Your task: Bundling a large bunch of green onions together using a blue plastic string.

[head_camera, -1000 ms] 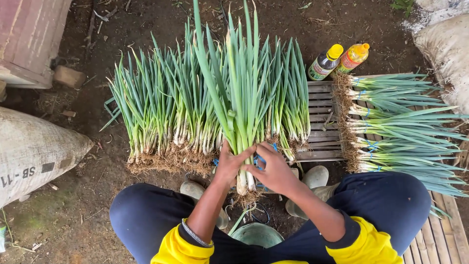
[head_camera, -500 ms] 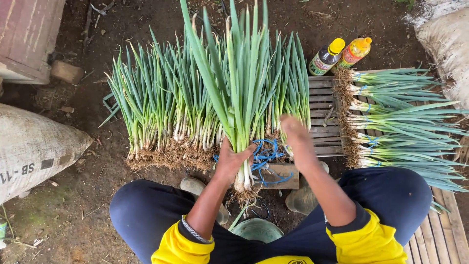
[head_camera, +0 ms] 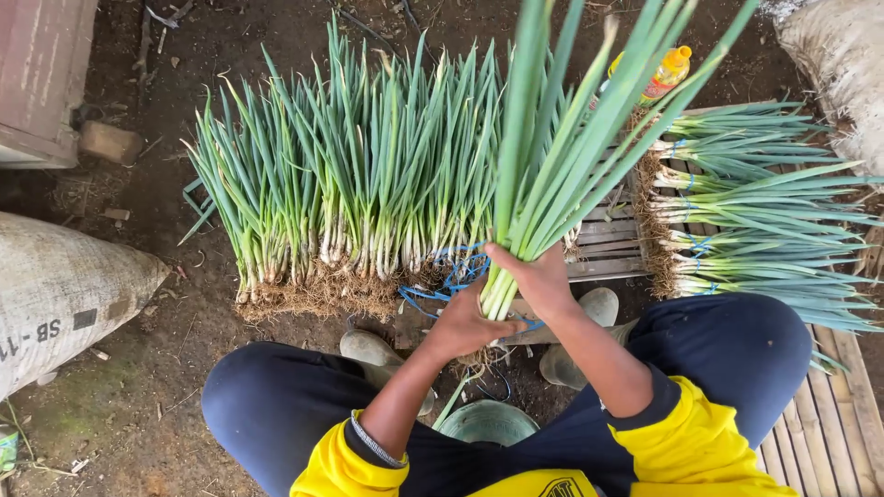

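Observation:
A bunch of green onions [head_camera: 562, 156] stands upright between my knees, its leaves fanning up past the frame top. My left hand [head_camera: 465, 324] grips the white stalks low, near the roots. My right hand [head_camera: 541, 276] wraps around the same bunch just above it. A thin blue string [head_camera: 453, 272] loops beside my hands by the stalks. I cannot tell which hand holds the string.
A row of green onions [head_camera: 359, 193] leans on a wooden crate [head_camera: 612, 244] ahead. Tied bundles [head_camera: 755, 221] lie at right on bamboo slats [head_camera: 843, 414]. Two bottles [head_camera: 658, 74] stand behind. A sack [head_camera: 55, 294] sits left, a green bucket [head_camera: 488, 421] between my boots.
The bunch has been lifted closer to the camera and tilted right. My right hand went from reaching up at the crate to closing around the stalks above my left hand.

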